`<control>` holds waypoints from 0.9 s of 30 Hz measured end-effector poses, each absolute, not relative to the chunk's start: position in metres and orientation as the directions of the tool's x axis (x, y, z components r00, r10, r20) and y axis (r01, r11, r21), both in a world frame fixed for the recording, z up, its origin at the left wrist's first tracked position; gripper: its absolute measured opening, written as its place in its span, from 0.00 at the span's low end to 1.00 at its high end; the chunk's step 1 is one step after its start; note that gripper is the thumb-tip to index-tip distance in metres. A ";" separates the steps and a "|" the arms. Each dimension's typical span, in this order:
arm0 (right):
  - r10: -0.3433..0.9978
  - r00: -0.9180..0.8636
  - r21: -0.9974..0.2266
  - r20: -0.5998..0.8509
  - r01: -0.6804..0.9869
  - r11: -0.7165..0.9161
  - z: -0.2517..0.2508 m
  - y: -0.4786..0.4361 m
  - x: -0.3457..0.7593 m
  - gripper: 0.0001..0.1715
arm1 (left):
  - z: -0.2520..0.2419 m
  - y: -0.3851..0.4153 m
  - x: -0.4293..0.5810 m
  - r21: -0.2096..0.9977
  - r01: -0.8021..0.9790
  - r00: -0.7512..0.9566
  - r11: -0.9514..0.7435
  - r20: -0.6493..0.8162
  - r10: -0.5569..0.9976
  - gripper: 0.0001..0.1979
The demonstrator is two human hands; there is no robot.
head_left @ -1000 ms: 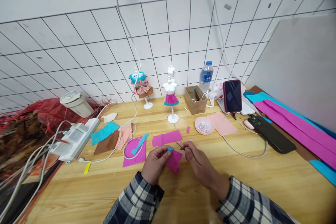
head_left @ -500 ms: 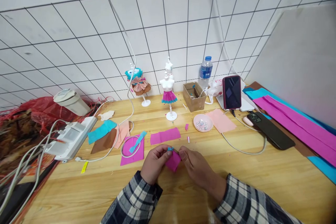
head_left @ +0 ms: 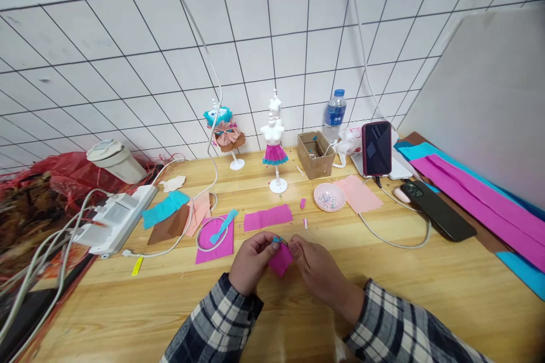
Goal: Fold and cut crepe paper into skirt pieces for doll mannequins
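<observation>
My left hand (head_left: pixel 252 261) pinches a small magenta crepe paper piece (head_left: pixel 281 261) with a blue strip (head_left: pixel 277 240) along its top edge. Against the paper's right side, my right hand (head_left: pixel 315 269) is closed, thumb pressed to the fingers. A thin brownish thing shows between the hands, too small to name. Beyond them lies a magenta paper strip (head_left: pixel 268 218). To the left, a blue paper strip (head_left: pixel 223 227) rests on a magenta square (head_left: pixel 226 246) with a white cable looped over it. A mini dress form (head_left: pixel 272 135) wears a magenta skirt (head_left: pixel 275 153) with blue trim.
A pink dish (head_left: pixel 329 205) of small shiny beads stands near a cardboard box (head_left: pixel 320 164) and a water bottle (head_left: pixel 336 113). One phone (head_left: pixel 376 150) is propped up; another phone (head_left: pixel 438 212) lies flat at right. A power strip (head_left: pixel 128 224) with cables runs along the left.
Both hands keep nearly the same pose around the magenta paper. The blue strip looks slightly more tilted, and the whole view has shifted a little.
</observation>
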State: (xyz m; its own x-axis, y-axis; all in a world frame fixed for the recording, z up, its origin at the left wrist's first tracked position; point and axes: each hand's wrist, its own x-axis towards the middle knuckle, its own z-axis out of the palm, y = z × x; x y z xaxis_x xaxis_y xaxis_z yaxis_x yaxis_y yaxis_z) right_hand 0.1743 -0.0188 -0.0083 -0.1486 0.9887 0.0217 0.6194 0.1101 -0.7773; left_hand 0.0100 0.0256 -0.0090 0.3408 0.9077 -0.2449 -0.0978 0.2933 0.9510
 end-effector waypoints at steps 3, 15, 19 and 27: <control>0.990 -0.142 -0.765 0.022 0.635 0.108 -0.009 -0.019 0.174 0.25 | -0.007 0.025 0.010 0.952 -0.096 0.332 0.290 -0.244 0.911 0.16; 0.998 -0.057 -0.708 0.035 0.704 0.066 -0.007 -0.018 0.208 0.18 | -0.006 0.026 0.004 0.934 -0.199 0.282 0.297 -0.236 0.930 0.19; 0.993 -0.088 -0.493 0.074 0.863 0.113 -0.021 -0.038 0.253 0.11 | 0.016 0.031 -0.015 0.982 -0.109 0.122 0.156 -0.143 0.982 0.18; 0.891 -0.195 -0.199 0.410 0.934 0.297 -0.038 -0.047 0.290 0.12 | 0.022 0.021 -0.009 0.733 0.572 0.058 -0.367 0.411 0.910 0.11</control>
State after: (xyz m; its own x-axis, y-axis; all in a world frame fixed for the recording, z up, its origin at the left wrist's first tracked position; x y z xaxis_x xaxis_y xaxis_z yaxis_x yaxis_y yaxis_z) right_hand 0.2904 -0.0467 -0.0376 -0.1953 0.8907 0.4104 0.9340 0.2966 -0.1992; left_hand -0.0090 0.0207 0.0220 0.0575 0.9099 0.4108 0.5722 -0.3672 0.7333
